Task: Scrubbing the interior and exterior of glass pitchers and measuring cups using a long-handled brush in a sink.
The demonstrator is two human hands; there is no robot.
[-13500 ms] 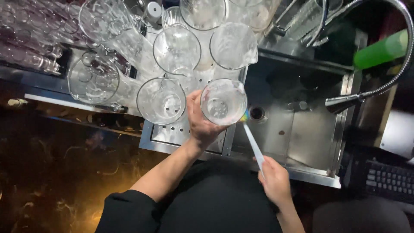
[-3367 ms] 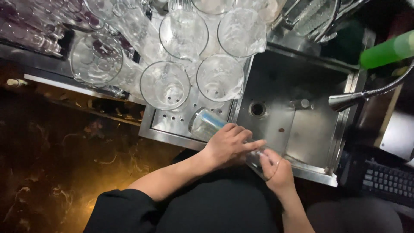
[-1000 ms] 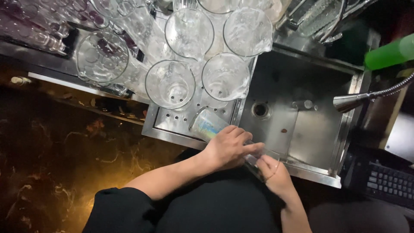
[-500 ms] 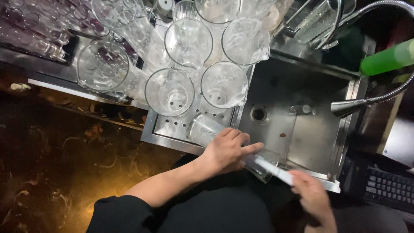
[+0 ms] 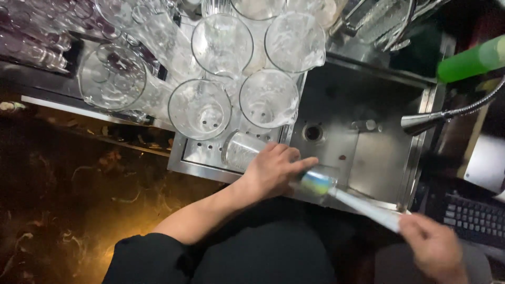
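At frame centre the steel sink (image 5: 368,158) held nothing; clear upturned glasses (image 5: 200,108) crowded its rack. Your left hand (image 5: 271,171) clenched a clear tumbler (image 5: 247,152) sideways, unracked; your right hand (image 5: 434,247) gripped the white-handled sponge brush (image 5: 363,206), withdrawn.

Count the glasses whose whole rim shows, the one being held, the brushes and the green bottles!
upright glasses, whole rim showing: 5
tipped glass in the left hand: 1
brush in the right hand: 1
green bottle: 1
Total: 8
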